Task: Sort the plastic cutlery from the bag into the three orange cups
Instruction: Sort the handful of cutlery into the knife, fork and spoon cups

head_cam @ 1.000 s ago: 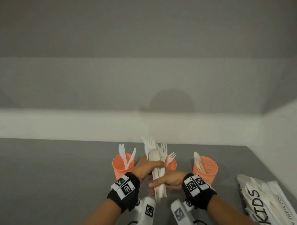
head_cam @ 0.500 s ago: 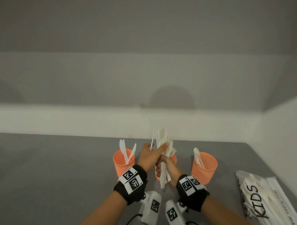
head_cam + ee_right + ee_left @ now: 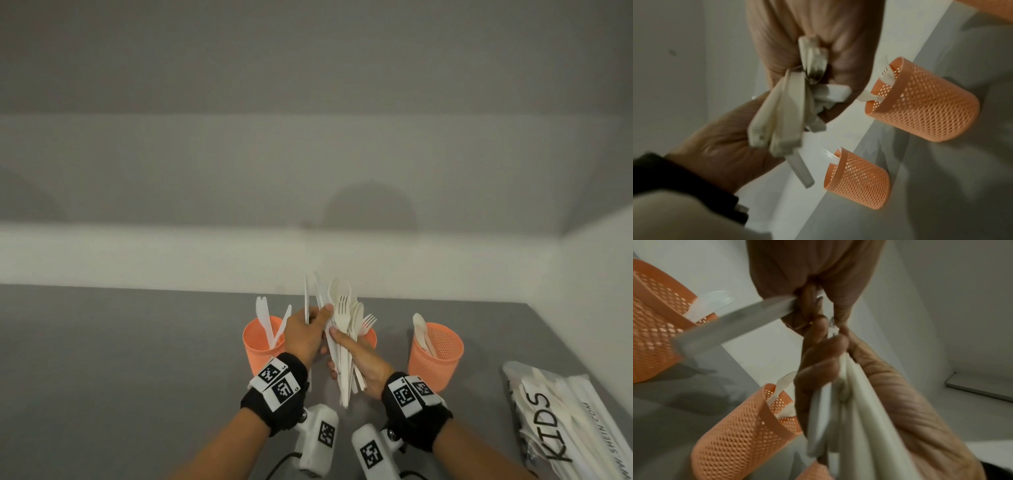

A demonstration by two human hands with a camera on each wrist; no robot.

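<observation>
My right hand point(image 3: 342, 339) grips a fanned bundle of white plastic cutlery point(image 3: 344, 363) upright over the middle orange cup point(image 3: 370, 337). Forks, spoons and knives stick up from it. My left hand point(image 3: 317, 313) pinches one knife point(image 3: 306, 298) at the bundle's left side, a little apart from the rest. In the left wrist view the knife's handle point(image 3: 731, 331) juts from my left fingers. The left cup point(image 3: 263, 346) holds knives, the middle cup point(image 3: 925, 100) a fork, the right cup point(image 3: 435, 356) spoons. The right wrist view shows my fingers wrapped around the bundle point(image 3: 781, 113).
The clear cutlery bag point(image 3: 565, 421) printed KIDS lies on the grey table point(image 3: 120, 359) at the far right, with more cutlery inside. A white wall runs behind the cups and along the right side.
The bundle has tilted upright and risen over the middle cup. My left hand has shifted from the bundle's front to its left side and drawn one knife away from the rest.
</observation>
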